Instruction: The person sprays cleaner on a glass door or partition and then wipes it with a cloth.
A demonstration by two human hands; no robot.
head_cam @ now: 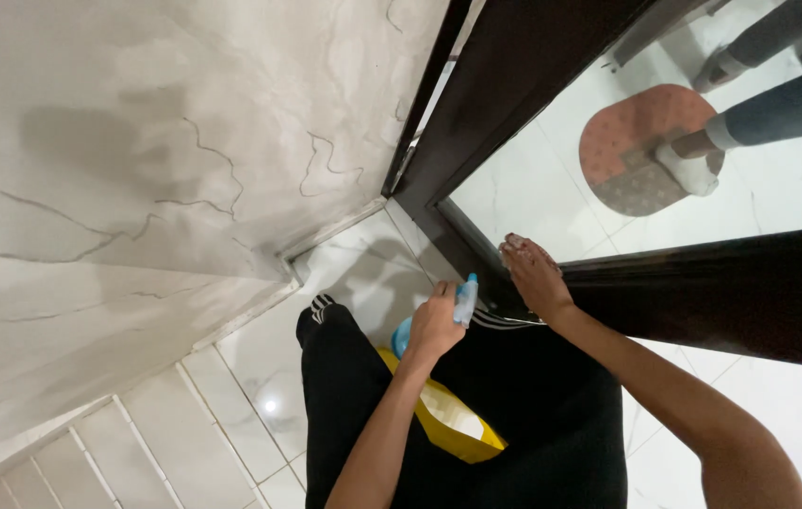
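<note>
Left hand: the left hand (435, 325) is curled in a fist around a pale blue spray bottle (465, 300), knuckles up, with the bottle's top poking out beyond the fingers.
Spray bottle: held upright just in front of the dark door frame (476, 104), close beside the other hand but not touching it.
Right hand: the right hand (534, 273) is spread flat, fingers together and extended, its palm pressed on the lower rail of the dark frame where it meets the glass panel (552, 179); it grips nothing.
Yellow bag: a yellow bag (453, 419) with a white patch hangs under the left forearm, against the person's black trousers (514, 415); a rounded blue thing shows just above it, too hidden to identify.
Surroundings: a white marbled wall (137, 141) rises at left, over glossy white floor tiles (260, 377).
Beyond the glass: another person's legs and a white shoe rest on a reddish oval mat (632, 141).
</note>
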